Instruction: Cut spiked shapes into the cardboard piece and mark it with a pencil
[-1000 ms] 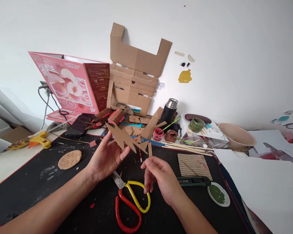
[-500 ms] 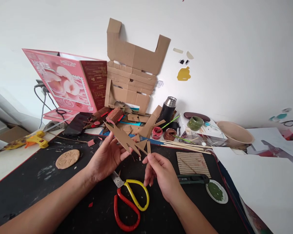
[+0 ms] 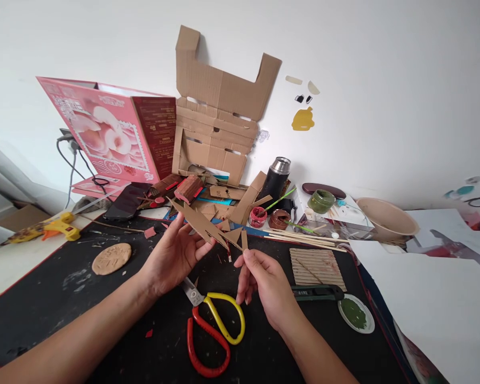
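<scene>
The left hand (image 3: 172,258) is turned palm up, thumb in front and fingers behind, closed on a jagged cardboard cutout (image 3: 202,225), which it holds aslant above the black mat (image 3: 56,298). The right hand (image 3: 268,290) has thumb and forefinger brought together at the cutout's lower end, just beside a narrow strip (image 3: 244,239) of cardboard (whether they pinch either one, I cannot tell); its other fingers curl loosely. Beneath the hands lie the scissors (image 3: 194,297), one handle red, one yellow.

Beyond the hands, at the mat's far edge, stand two small paint jars side by side. The red jar (image 3: 258,218) has red paint in it, and a green stick leans out over its rim. The brown jar (image 3: 279,220) holds brown paint, with a second green stick slanting from it to the right. Farther right, on a white box (image 3: 356,220), sits the green jar (image 3: 321,201), its glass coated green (how full it is, I cannot tell). Right of that box is a wide beige bowl (image 3: 388,229); its contents are hard to make out. On the mat's right side a white dish (image 3: 371,325) carries a spread of green paint, close by the end of a dark cutter (image 3: 319,293). Behind the jars leans a black flask (image 3: 280,166) with a steel top.
</scene>
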The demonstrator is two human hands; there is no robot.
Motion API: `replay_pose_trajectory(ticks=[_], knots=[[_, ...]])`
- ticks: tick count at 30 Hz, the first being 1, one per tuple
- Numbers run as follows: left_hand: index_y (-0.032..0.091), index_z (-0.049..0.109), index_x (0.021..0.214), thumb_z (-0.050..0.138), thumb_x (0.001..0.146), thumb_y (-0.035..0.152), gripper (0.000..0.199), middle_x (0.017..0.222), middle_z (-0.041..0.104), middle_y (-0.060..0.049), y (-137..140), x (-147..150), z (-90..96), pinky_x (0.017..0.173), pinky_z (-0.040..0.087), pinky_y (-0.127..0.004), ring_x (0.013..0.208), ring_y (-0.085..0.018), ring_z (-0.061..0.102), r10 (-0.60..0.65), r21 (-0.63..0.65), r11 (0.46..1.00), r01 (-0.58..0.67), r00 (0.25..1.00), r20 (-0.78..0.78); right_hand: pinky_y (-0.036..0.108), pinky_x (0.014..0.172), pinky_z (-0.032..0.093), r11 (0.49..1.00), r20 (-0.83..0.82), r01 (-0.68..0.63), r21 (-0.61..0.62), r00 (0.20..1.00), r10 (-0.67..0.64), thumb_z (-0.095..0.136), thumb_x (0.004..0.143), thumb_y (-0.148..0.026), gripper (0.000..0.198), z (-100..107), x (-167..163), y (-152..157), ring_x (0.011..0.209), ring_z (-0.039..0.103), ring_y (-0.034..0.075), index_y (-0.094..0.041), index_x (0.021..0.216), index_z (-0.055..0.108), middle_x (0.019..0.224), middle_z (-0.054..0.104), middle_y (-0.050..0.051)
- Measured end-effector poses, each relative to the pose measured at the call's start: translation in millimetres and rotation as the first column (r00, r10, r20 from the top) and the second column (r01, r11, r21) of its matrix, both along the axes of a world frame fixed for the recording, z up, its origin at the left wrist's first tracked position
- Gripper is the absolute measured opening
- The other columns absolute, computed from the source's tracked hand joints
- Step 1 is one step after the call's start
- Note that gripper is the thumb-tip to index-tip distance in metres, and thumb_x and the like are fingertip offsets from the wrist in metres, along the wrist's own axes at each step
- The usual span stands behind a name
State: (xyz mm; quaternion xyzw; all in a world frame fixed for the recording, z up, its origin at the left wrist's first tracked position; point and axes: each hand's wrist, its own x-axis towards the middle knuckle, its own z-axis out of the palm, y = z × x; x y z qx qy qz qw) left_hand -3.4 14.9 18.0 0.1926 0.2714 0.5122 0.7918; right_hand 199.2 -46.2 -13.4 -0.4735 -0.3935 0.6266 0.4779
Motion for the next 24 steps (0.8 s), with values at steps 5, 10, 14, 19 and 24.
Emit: replay_pose_trajectory(ticks=[5, 10, 14, 19, 24], knots=[[0.006, 0.060, 0.142, 0.038, 0.114, 0.038, 0.049, 0.116, 0.079, -0.022, -0.9, 1.1, 1.2, 0.078, 0.069, -0.030, 0.092, -0.024, 0.081, -0.005, -0.007, 1.000, 0.005, 1.000, -0.012, 0.018, 0.038, 0.038, 1.000, 0.010, -0.002, -0.010, 1.000, 0.002, 0.072, 0.084, -0.078, 0.061, 0.1, 0.4, 0.3, 0.040, 0.065, 0.014, -0.017, 0.085, 0.069, 0.052, 0.063, -0.004], [0.005, 0.059, 0.142, 0.037, 0.113, 0.039, 0.050, 0.115, 0.079, -0.024, -0.8, 1.6, 1.9, 0.078, 0.069, -0.030, 0.087, -0.024, 0.081, -0.015, -0.001, 1.000, 0.015, 1.000, -0.017, 0.018, 0.039, 0.038, 1.000, 0.005, -0.008, -0.015, 1.000, 0.008, 0.072, 0.085, -0.078, 0.061, 0.5, 0.7, 0.6, 0.040, 0.065, 0.014, -0.017, 0.086, 0.069, 0.052, 0.063, -0.004], [0.003, 0.057, 0.145, 0.034, 0.114, 0.039, 0.052, 0.115, 0.080, -0.024, -1.5, 1.6, 2.7, 0.077, 0.069, -0.030, 0.085, -0.023, 0.081, -0.018, -0.003, 1.000, 0.018, 0.999, -0.035, 0.018, 0.039, 0.038, 1.000, -0.004, -0.003, -0.013, 1.000, 0.003, 0.072, 0.085, -0.077, 0.060, 0.8, 0.6, 0.7, 0.040, 0.066, 0.014, -0.017, 0.085, 0.069, 0.052, 0.063, -0.004], [0.006, 0.061, 0.141, 0.035, 0.114, 0.039, 0.050, 0.115, 0.081, -0.021, -2.6, 2.1, 4.3, 0.078, 0.069, -0.030, 0.089, -0.024, 0.082, -0.015, -0.004, 1.000, 0.015, 0.999, -0.037, 0.017, 0.038, 0.038, 1.000, -0.006, -0.005, -0.019, 1.000, 0.005, 0.074, 0.083, -0.078, 0.061, 1.5, 0.4, 1.0, 0.040, 0.065, 0.014, -0.017, 0.085, 0.069, 0.051, 0.063, -0.004], [0.006, 0.063, 0.139, 0.045, 0.112, 0.038, 0.046, 0.116, 0.081, -0.021, -1.5, 1.6, 4.3, 0.078, 0.069, -0.029, 0.090, -0.024, 0.082, -0.012, -0.008, 1.000, 0.011, 1.000, -0.021, 0.017, 0.038, 0.039, 1.000, -0.015, 0.013, -0.026, 1.000, -0.013, 0.075, 0.082, -0.078, 0.062, 2.2, 0.5, 0.4, 0.039, 0.065, 0.014, -0.017, 0.084, 0.069, 0.051, 0.063, -0.004]])
